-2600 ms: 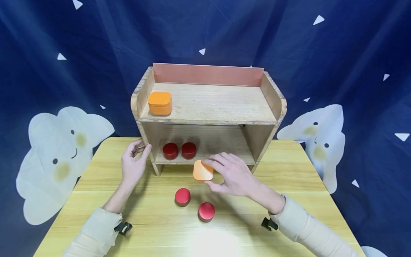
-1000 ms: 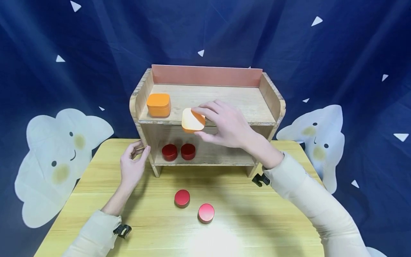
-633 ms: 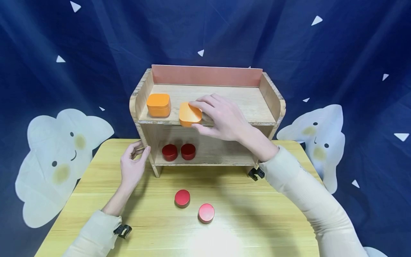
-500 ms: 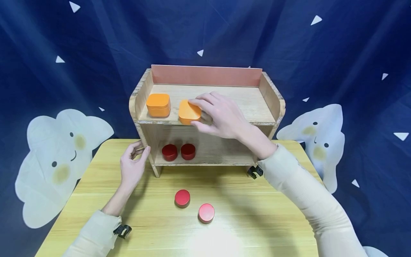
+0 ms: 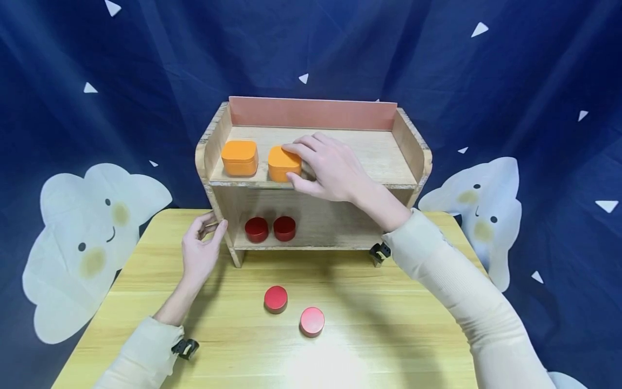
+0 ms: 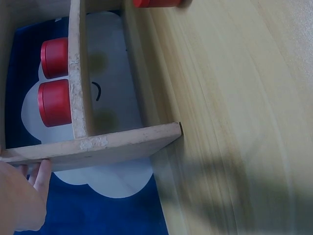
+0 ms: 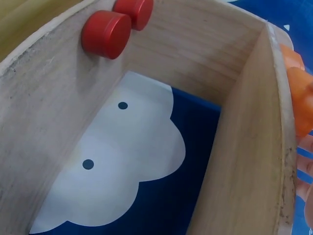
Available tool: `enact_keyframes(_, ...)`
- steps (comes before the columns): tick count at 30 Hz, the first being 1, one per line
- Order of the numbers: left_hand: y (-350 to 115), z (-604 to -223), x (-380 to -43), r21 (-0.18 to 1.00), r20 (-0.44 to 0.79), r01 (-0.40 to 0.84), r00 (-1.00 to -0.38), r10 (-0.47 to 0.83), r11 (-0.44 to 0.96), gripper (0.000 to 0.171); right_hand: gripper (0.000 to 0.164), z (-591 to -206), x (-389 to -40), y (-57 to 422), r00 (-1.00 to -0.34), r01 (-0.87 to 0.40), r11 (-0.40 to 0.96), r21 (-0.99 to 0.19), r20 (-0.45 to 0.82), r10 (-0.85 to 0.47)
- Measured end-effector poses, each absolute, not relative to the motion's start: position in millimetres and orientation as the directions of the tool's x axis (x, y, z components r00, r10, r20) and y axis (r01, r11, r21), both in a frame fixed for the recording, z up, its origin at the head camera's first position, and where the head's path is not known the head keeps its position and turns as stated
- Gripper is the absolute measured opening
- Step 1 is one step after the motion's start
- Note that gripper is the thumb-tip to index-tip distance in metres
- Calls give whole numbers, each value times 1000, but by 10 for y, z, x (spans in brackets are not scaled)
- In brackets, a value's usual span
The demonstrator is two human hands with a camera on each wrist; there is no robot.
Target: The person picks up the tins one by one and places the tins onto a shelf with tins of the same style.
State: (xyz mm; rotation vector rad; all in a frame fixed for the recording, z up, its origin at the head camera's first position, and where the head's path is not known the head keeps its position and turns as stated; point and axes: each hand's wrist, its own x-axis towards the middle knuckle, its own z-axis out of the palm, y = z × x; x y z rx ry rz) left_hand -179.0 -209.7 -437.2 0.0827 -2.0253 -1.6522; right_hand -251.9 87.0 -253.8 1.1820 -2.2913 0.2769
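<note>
My right hand (image 5: 330, 167) holds an orange box (image 5: 284, 163) with rounded corners between thumb and fingers, at the front of the upper board of a small wooden shelf (image 5: 350, 151). A matching orange box (image 5: 240, 158) sits to its left, a small gap between them. In the right wrist view the held orange box (image 7: 301, 98) shows at the right edge, partly cut off. My left hand (image 5: 201, 251) grips the front edge of the shelf's left side panel (image 6: 98, 144), its fingers (image 6: 43, 176) on the outer face.
Two round red tins (image 5: 256, 230) stand side by side on the lower board, at left. Two more red tins (image 5: 276, 299) lie in front of the shelf on the wooden table (image 5: 233, 335). A blue curtain (image 5: 311, 48) with clouds hangs behind.
My right hand has lifted the orange box from low in front of the shelf up to the upper board, moving left and levelling it out. My left hand stays on the side panel.
</note>
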Motion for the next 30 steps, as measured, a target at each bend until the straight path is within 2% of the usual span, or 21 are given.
enact_keyframes(6,-2093,-4352,-1781,929,352,276,-863,-361,246,30,53,-2528,-2544,838,-521,-777,628,52,506,-687)
enact_keyframes(12,-2090,-4339,-1775,930,352,276,-863,-364,244,30,55,-2508,-2556,805,-547,-761,646,60,476,-689)
enact_keyframes(30,-2088,-4329,-1772,929,353,279,-864,-360,241,30,59,-2481,-2645,761,-561,-772,635,31,436,-703)
